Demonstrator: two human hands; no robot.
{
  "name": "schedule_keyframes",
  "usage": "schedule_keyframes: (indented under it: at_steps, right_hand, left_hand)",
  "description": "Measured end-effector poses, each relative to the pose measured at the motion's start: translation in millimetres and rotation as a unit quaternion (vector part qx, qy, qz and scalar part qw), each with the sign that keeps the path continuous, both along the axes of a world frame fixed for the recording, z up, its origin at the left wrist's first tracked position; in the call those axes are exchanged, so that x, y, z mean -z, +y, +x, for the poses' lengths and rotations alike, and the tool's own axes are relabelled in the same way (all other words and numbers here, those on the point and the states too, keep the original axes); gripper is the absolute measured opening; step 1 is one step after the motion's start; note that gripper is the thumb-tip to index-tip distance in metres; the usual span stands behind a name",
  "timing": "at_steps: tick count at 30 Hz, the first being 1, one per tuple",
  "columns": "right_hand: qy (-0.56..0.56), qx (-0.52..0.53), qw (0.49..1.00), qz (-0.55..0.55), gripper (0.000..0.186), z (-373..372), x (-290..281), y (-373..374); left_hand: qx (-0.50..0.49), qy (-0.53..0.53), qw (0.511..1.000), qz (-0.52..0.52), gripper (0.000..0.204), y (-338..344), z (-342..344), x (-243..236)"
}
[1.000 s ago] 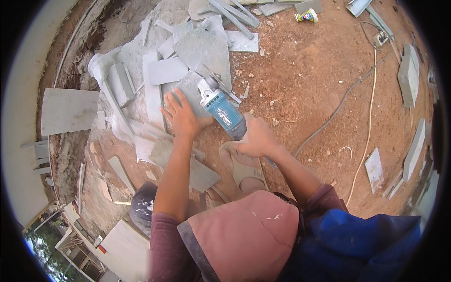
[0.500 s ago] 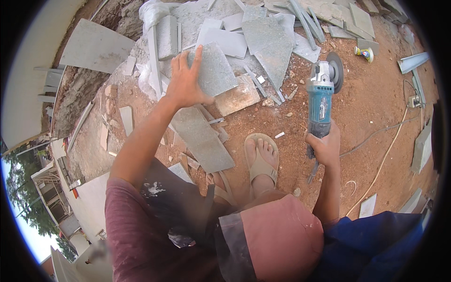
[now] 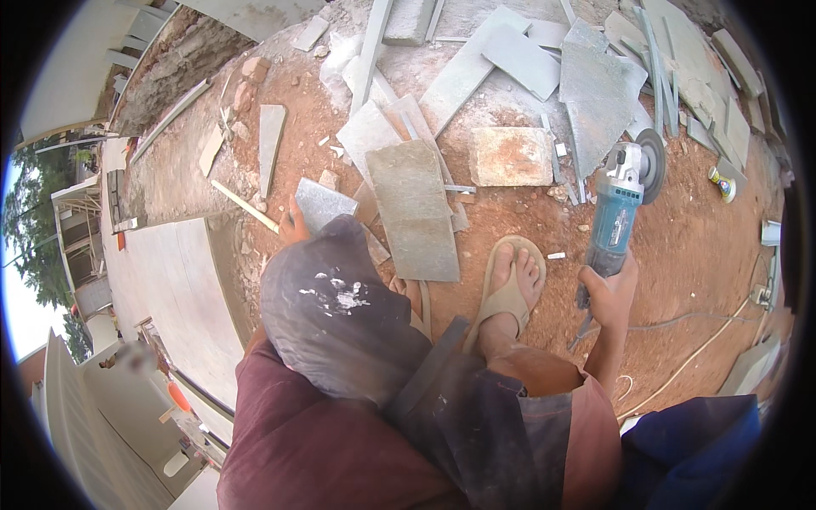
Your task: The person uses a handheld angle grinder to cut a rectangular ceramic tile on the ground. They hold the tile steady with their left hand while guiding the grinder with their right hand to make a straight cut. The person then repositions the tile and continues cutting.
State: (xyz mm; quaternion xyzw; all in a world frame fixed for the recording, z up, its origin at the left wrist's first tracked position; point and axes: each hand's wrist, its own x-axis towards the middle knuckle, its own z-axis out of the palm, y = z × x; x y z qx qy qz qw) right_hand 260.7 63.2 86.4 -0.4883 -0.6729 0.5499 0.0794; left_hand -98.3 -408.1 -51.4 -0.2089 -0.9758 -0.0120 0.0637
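Note:
My right hand (image 3: 614,291) is wrapped round the rear body of a teal and grey angle grinder (image 3: 614,217). The grinder points away from me, its dark disc (image 3: 653,167) on the right side of the silver head. At the left, my left hand (image 3: 293,226) grips the edge of a small grey stone slab (image 3: 325,204). My raised knee hides part of that hand and the slab's lower edge. A long grey-brown stone slab (image 3: 414,208) lies on the ground just right of the knee. Beyond it sits a rust-stained tile (image 3: 511,156).
Broken slabs (image 3: 586,98) are heaped at the far side, with thin offcuts among them. A small can (image 3: 722,184) lies at the right. The grinder's cord (image 3: 671,323) and a pale cable (image 3: 693,365) cross the reddish soil. My sandalled foot (image 3: 512,285) stands near the middle.
My left hand has come back from the heap towards my left knee, with a slab in it. The rust-stained tile is now uncovered. The grinder stays in my right hand.

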Motion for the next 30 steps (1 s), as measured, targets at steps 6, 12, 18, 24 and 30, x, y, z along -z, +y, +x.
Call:
schedule_keyframes:
  at_steps: [6,12,18,24,30]
  right_hand:
    - [-0.017,0.004,1.000,0.011,0.036,-7,-1,-9]
    - [-0.004,0.004,1.000,-0.015,0.034,-7,6,-12]
    - [0.012,0.010,1.000,-0.007,0.036,-8,3,-12]
    - [0.034,0.034,0.999,-0.002,0.037,-8,3,-16]
    - [0.027,0.027,0.999,-0.003,0.038,-1,0,-10]
  left_hand:
    - [-0.230,-0.186,0.952,0.081,0.115,2,74,51]
    - [-0.307,-0.294,0.893,0.146,0.100,28,88,62]
    - [-0.326,-0.372,0.844,0.209,0.085,54,96,65]
    - [-0.326,-0.448,0.787,0.272,0.070,88,102,66]
    - [-0.325,-0.475,0.759,0.305,0.057,109,120,72]
